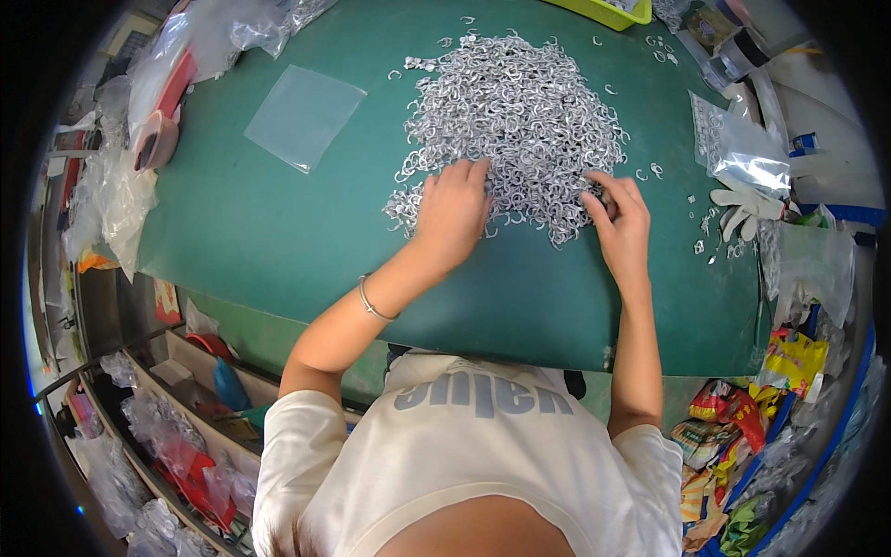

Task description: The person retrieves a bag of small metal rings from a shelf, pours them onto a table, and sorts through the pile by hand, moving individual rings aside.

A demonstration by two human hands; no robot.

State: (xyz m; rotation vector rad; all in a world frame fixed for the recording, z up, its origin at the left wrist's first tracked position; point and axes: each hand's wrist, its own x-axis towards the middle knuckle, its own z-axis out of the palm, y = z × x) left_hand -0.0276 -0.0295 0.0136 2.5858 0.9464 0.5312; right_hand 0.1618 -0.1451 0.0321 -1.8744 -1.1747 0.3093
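Left hand (pixel 453 209) lies flat, fingers spread, on the heap of small metal rings (pixel 515 111) at frame centre; right hand (pixel 620 218) pinches rings at the heap's right edge, on the green desk (pixel 278 232).

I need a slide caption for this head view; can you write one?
Both hands, left and right, work a pile of small silver metal rings on a green mat.
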